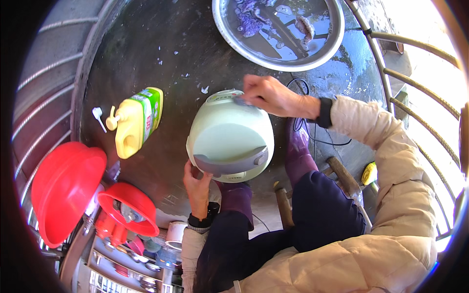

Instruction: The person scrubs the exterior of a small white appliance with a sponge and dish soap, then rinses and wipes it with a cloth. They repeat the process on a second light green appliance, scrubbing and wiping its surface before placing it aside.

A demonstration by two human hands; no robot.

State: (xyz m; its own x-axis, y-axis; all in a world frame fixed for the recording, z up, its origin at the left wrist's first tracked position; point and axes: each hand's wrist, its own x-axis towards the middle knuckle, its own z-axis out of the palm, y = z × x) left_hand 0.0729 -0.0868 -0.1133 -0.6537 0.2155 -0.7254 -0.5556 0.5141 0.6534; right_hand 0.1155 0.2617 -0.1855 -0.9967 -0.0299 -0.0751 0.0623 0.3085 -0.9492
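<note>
A pale green rice cooker (pixel 229 128) with a grey handle (pixel 231 160) stands on the dark wet floor between my boots. My left hand (pixel 198 186) grips its lower left edge, thumb and fingers spread around the rim near the handle. My right hand (pixel 269 96), blurred, presses a small greyish scrubbing pad (pixel 244 101) against the cooker's far upper side, close to its control panel (pixel 223 97). Most of the pad is hidden under the fingers, so its material is unclear. A black cord (pixel 311 135) loops on the floor past my right wrist.
Ahead sits a wide metal basin (pixel 238 49) of water holding purple cloth (pixel 251 22). On the left lie a yellow pump jug (pixel 137 122), a white scoop (pixel 98 115) and red plastic basins (pixel 66 190). Metal railings (pixel 421 80) curve along both sides. A wooden stool (pixel 284 207) is beneath me.
</note>
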